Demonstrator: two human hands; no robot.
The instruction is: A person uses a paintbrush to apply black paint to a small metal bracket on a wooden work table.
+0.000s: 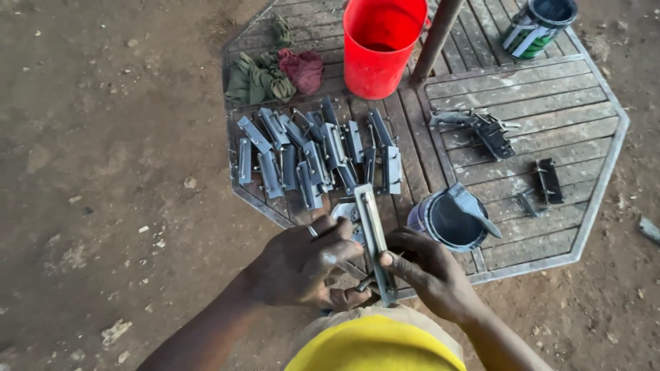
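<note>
Both hands grip 1 long grey metal latch [373, 237] at the table's near edge: left hand [302, 264] closed round its lower left side, right hand [427, 271] pinching it from the right w/ thumb & fingers. Just right, 1 open paint tin [447, 221] w/ 1 brush [473, 208] across it. Beyond, a pile of grey latches [313, 151], approx. 15. Right side: 2 dark latch groups [485, 129]. Far: 1 red bucket [380, 45], rags [275, 72], 1 striped tin [536, 26], all on the octagonal slatted table [550, 96].
</note>
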